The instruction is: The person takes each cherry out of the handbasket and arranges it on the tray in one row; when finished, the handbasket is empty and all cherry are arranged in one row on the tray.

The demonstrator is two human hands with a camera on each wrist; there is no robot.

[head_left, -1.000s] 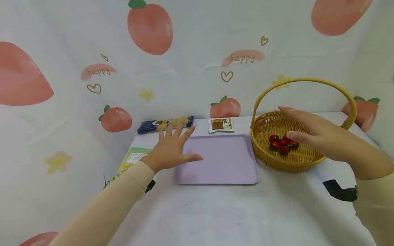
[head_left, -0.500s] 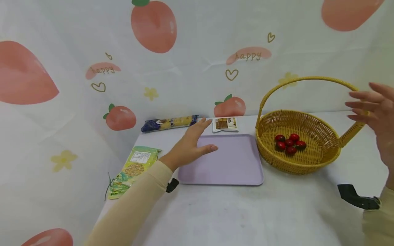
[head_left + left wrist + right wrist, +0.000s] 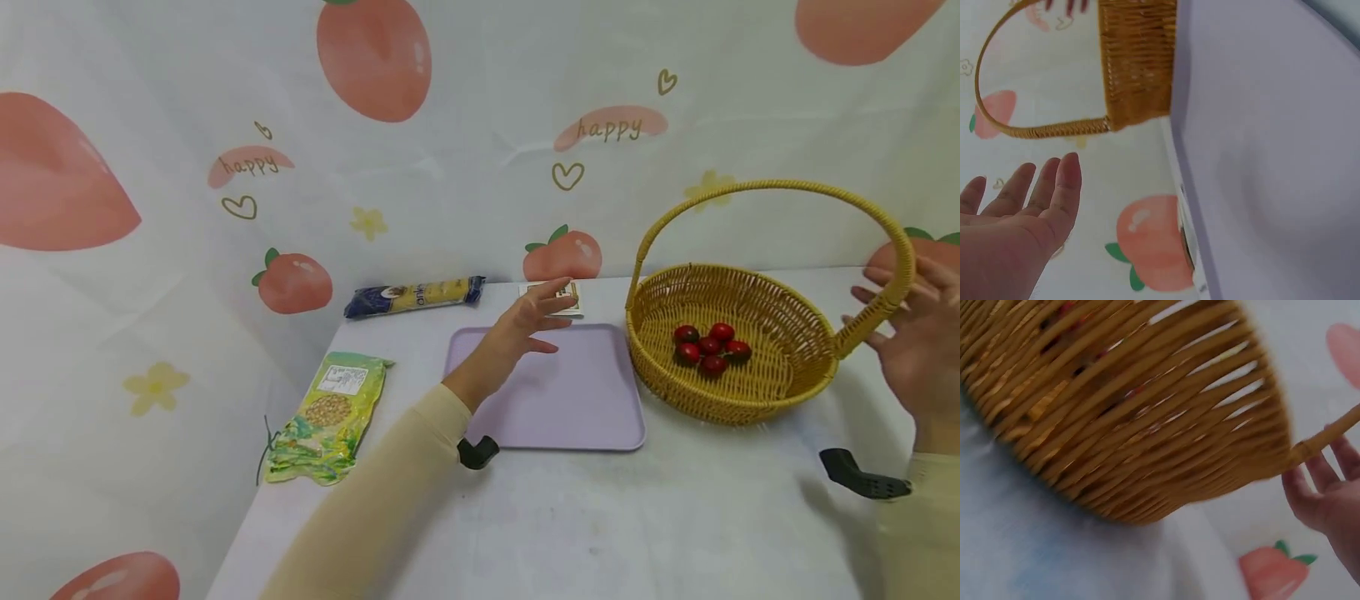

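Note:
A yellow woven basket [image 3: 705, 407] with a tall arched handle [image 3: 780, 187] stands at the right of the table. Several small, glossy dark-red fruits [image 3: 708, 345] lie on its bottom. My right hand [image 3: 926, 346] is at the handle's right side, its fingers loosely spread behind the handle. The right wrist view has those fingertips [image 3: 1297, 484] right at the foot of the handle. Over the lilac tray [image 3: 570, 400] hovers my left hand [image 3: 510, 337], holding nothing, fingers extended toward the basket.
On the left lies a green-and-yellow packet [image 3: 327, 417]. A long blue-and-yellow packet [image 3: 416, 297] rests along the back edge. Behind the tray, a small white packet [image 3: 573, 300] is partly covered by my left hand. A peach-printed cloth [image 3: 450, 192] hangs behind the table.
My right hand moved from over the basket to the outside of its handle on the right. My left hand shifted right across the tray. The basket and fruits stay put on the table.

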